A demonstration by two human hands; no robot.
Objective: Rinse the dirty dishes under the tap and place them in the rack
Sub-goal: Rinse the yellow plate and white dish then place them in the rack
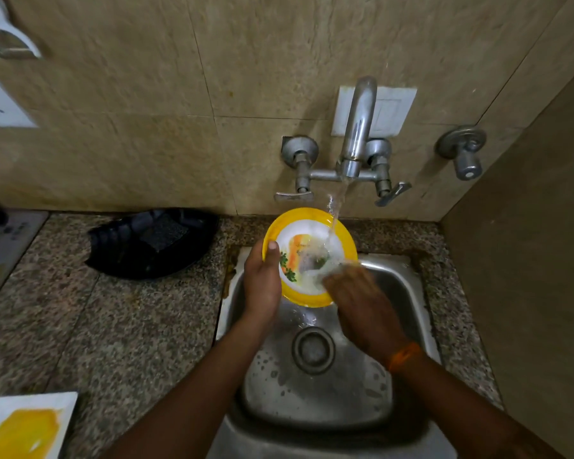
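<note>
A round plate (299, 226) with a yellow rim and a flowered white centre is tilted over the steel sink (408, 293). Water runs from the tap (358, 127) onto its face. My left hand (262, 283) grips the plate's left rim, thumb on the front. My right hand (362, 303) is blurred, its fingers lying on the plate's lower right face in the water. A black dish rack (120, 250) sits on the counter to the left, with a dark scrub pad inside.
A white square plate (27, 425) smeared with yellow lies on the granite counter at the lower left. Two tap handles (292, 195) flank the spout, and a separate valve (464, 154) sticks out of the tiled wall at right. A side wall closes in the right.
</note>
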